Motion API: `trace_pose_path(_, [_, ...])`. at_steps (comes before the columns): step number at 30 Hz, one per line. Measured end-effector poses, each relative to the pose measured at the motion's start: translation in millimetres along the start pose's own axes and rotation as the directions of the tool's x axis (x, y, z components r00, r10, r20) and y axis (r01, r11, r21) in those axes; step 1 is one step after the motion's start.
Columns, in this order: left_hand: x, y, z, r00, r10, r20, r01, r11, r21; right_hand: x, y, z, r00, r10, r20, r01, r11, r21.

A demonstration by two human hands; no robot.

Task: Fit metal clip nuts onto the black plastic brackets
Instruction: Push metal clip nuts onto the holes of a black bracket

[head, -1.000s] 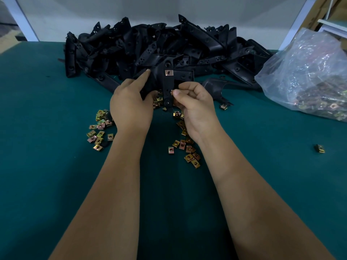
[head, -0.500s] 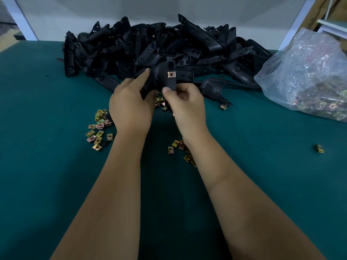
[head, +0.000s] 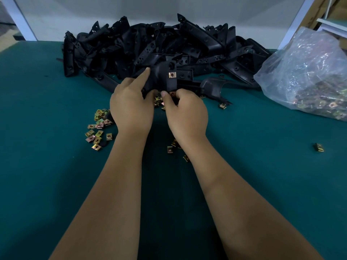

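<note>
Head view: left hand (head: 131,107) grips black plastic bracket (head: 159,76); right hand (head: 185,113) pinches copper-coloured metal clip nut (head: 172,94) at its lower end; best pushed on square until seated.

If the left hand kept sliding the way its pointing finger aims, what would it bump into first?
Probably the pile of black brackets behind the bracket that the left hand holds; its finger aims up and right along it. Depth is hard to judge.

Compared with 1 second ago, we see the right hand (head: 185,113) sitting further left and higher, its thumb now pressing a second clip nut (head: 172,94) against the lower end of the held bracket (head: 165,76). The bracket's strip now stands a little higher. The right forearm now covers most of the loose nuts (head: 175,146) beneath it.
</note>
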State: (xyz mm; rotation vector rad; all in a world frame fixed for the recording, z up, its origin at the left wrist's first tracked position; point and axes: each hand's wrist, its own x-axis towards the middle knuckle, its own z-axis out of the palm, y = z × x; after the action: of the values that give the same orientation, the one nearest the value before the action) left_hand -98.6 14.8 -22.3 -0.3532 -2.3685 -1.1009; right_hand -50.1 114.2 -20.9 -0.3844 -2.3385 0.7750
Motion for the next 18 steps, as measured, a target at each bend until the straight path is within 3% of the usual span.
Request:
trace_pose_path(7, [0.8, 2.8, -0.1, 0.999, 0.026, 0.026, -0.025, 0.999, -0.021, 0.5, 0.8, -2.3, 0.998, -0.020, -0.059, 0.022, 0.999, 0.035])
trace_pose_path(10, [2.2, 4.3, -2.0, 0.999, 0.019, 0.034, -0.018, 0.999, -0.027, -0.3, -1.0, -6.7, 0.992, -0.001, -0.123, 0.027, 0.977, 0.212])
trace_pose_path(12, [4.1, 6.7, -4.5, 0.999, -0.038, -0.001, 0.038, 0.990, -0.137, 0.1, -2.1, -9.6, 0.990, 0.030, -0.139, 0.022, 0.933, 0.358])
trace_pose_path(16, [7.8, 13.8, -9.9, 0.949, -0.282, -0.140, 0.164, 0.822, -0.545, 0.5, -0.3, -10.9, 0.993, 0.113, -0.017, -0.087, 0.850, 0.520])
trace_pose_path(18, [12.0, 12.5, -9.4, 0.891, -0.450, -0.064, 0.270, 0.637, -0.722, -0.8, -0.2, -9.6, 0.994, 0.082, 0.077, -0.110, 0.851, 0.513])
